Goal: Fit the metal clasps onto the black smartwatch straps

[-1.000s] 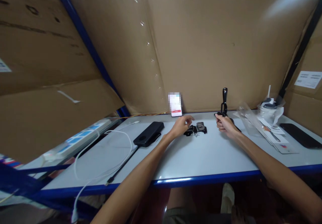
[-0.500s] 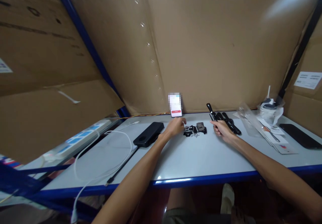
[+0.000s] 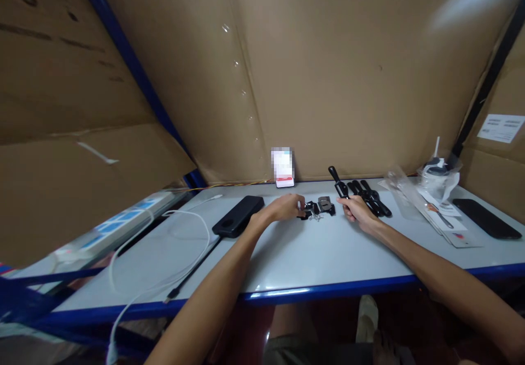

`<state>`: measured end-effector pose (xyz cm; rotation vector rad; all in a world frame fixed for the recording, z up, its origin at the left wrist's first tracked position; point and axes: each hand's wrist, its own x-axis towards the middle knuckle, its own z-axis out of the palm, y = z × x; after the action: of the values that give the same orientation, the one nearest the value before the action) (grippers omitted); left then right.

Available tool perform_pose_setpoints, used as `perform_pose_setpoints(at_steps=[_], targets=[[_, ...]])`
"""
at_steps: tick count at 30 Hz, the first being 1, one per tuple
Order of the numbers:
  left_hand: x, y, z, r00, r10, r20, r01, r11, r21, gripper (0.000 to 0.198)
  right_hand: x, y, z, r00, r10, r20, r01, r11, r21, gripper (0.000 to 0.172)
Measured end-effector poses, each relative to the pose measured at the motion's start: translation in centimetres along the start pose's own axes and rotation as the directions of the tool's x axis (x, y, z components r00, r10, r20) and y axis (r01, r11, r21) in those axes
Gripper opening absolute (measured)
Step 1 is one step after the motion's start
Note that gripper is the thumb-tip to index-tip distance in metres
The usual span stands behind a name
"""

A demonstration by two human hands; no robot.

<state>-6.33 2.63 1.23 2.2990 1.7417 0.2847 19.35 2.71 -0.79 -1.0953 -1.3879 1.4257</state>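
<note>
My right hand is wrapped round the near handle of a black spokeshave, which is tilted up with its other handle pointing away from me. My left hand reaches down at the left edge of a small pile, its fingers bent together at the black parts. What its fingertips hold is too small to make out. Small silvery screws lie in front of that pile, and dark flat metal plates lie at its right. Several more black spokeshaves rest side by side, right of my right hand.
A lit phone leans against the cardboard at the back. Left are a black power bank, white cables and a power strip. Plastic-bagged items and a dark phone-like slab lie right. Cardboard walls enclose the table.
My left hand has lowered onto the left edge of the black parts, its fingers now bent down there. The spokeshave stays in my right hand. The whole view has shifted slightly.
</note>
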Motion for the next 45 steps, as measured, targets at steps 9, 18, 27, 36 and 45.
perform_pose_setpoints(at_steps=[9, 18, 27, 36, 45], targets=[[0.1, 0.2, 0.1, 0.998, 0.047, -0.046, -0.047, 0.999, 0.004, 0.018, -0.4, -0.5, 0.1, 1.0, 0.004, 0.018, -0.004, 1.0, -0.023, 0.038], [0.0, 0.1, -0.5, 0.989, 0.11, -0.102, -0.12, 0.988, -0.095, 0.015, -0.5, -0.5, 0.1, 1.0, -0.011, 0.011, 0.011, 1.0, -0.016, 0.036], [-0.1, 1.0, 0.1, 0.998, 0.059, 0.034, -0.058, 0.997, -0.05, 0.021, -0.6, -0.5, 0.2, 1.0, -0.011, 0.013, 0.011, 1.0, -0.014, 0.037], [0.3, 0.4, 0.6, 0.993, 0.08, 0.089, -0.071, 0.992, -0.104, 0.009, -0.5, -0.4, 0.2, 1.0, -0.013, 0.019, 0.013, 1.0, -0.003, 0.037], [0.1, 0.1, 0.2, 0.993, 0.097, 0.074, -0.083, 0.98, -0.181, 0.013, -0.6, -0.6, 0.3, 1.0, -0.001, 0.0, 0.001, 0.999, -0.039, 0.035]])
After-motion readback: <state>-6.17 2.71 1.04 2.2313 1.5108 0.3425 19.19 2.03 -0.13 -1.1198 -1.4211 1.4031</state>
